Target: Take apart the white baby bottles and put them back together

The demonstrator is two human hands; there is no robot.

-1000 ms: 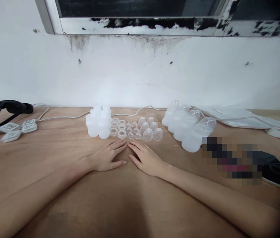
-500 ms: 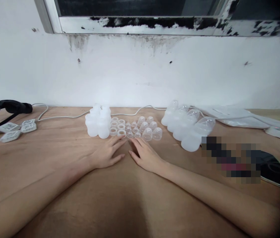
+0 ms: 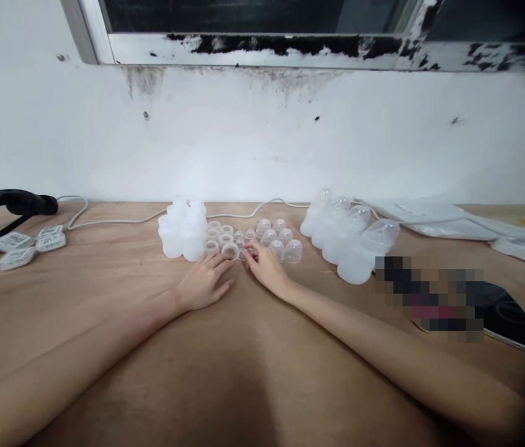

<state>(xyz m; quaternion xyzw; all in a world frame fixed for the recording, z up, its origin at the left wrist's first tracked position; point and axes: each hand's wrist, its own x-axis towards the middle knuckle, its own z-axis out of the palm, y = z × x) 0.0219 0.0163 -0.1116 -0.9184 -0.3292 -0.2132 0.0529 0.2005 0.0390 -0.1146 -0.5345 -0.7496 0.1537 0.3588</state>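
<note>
Here are both hands on the bench (image 3: pixel 225 347), and it all comes down to the narrow gap between them! The left hand (image 3: pixel 204 279) lies palm down, fingers loosely spread, its tips right at the near edge of the front white ring (image 3: pixel 231 256); whether they grip it, I can't tell from here. That ring is round, so no long axis to speak of, and it sits just beyond the left fingertips, looking a touch tilted, with the left hand clearly the nearer one. Across the gap, the right hand (image 3: pixel 266 268) has its fingers bent and thumb drawn in at the nearest small clear domes (image 3: pixel 239 236), which stand straight ahead of it and just to the right of the ring; the fingers cover the spot, so a pinch can't be confirmed. Farther from the hands, the remaining rings (image 3: pixel 213 235) run away in two columns beyond the left, larger clear domes (image 3: pixel 293 251) stand just beyond and right of the right hand, and white bottles (image 3: pixel 182 239) cluster beyond the left hand's outer side
</note>
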